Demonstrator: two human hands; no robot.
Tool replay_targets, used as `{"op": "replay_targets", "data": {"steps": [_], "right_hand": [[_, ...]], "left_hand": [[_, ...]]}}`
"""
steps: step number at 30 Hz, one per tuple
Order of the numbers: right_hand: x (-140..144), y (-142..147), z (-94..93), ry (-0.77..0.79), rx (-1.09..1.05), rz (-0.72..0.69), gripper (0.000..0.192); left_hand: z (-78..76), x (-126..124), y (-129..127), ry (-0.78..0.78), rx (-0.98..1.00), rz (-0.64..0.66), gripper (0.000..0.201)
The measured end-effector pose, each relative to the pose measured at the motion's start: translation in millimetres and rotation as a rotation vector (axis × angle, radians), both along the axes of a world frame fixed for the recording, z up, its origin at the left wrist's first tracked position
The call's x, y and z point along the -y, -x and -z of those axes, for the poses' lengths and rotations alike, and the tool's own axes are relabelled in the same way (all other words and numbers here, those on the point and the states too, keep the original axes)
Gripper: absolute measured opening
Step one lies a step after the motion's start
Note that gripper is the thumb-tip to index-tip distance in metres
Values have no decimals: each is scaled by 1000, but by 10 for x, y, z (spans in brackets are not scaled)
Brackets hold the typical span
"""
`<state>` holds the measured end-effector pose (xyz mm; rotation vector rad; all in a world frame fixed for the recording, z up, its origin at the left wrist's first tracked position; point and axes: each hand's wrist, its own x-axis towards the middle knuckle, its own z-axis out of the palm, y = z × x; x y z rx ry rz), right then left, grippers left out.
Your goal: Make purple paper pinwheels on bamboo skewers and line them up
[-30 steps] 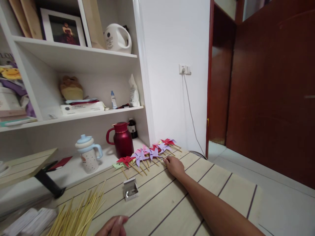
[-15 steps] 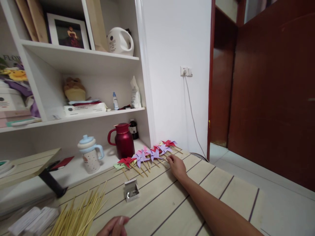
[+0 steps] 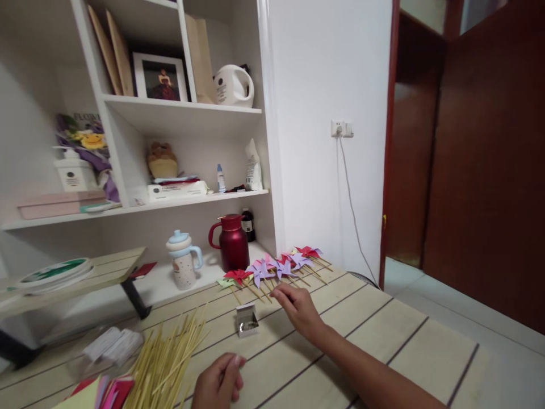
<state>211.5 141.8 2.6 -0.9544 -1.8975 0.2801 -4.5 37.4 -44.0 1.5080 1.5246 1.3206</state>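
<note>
My right hand (image 3: 300, 309) hovers over the table just in front of the pinwheel sticks, its fingers curled together and nothing visible in them. Several paper pinwheels (image 3: 261, 274) in purple, red, pink and green lie in a row on wooden sticks along the table's back edge. Close to that hand stands a small open box (image 3: 247, 321) with shiny metal bits inside. At the near edge, my left hand (image 3: 219, 380) is loosely closed, thumb against the forefinger, with no object showing. A bundle of thin wooden sticks (image 3: 166, 360) lies to its left.
Coloured paper sheets (image 3: 106, 392) and a clear bag of white pieces (image 3: 113, 346) lie at the left of the striped table (image 3: 361, 332). Behind are a speckled cup (image 3: 184, 270), a red jug (image 3: 233, 247) and a low stand (image 3: 114, 264).
My right hand has drawn back from the right-hand pinwheels towards the small box. My left hand has come further into view. The view has swung left, bringing coloured paper into sight.
</note>
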Motion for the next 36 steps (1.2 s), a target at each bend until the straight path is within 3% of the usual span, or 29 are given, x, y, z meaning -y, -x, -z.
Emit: {"op": "replay_targets", "data": {"steps": [7,17,21,25,28,31,33,36], "right_hand": [[371,406,172,-32,250,-171,35],[574,539,340,-87,589,-266,32],[624,556,305,-110,662,-290,30],[636,555,279,-111,693,-267,33],[637,553,280,-114,707,-263,32],[628,556,288,-113,711,-269,31],[614,557,295,-109,707,-280,31],[592,556,304,-97,697,-298,30]], "left_hand": [[9,30,-14,-85,-201,-10,41],[3,127,79,-403,-502,-172,35],[-172,224,105,-520,-575,-194,34],[-590,372,180,-558,-607,-272,36],[-954,511,471,-544,-647,-369,39],[-1166,621,991,-447,-740,-489,48],[-1174,665,1372,-342,-824,-547,48],[-1022,717,1810,-132,-935,-563,43]]}}
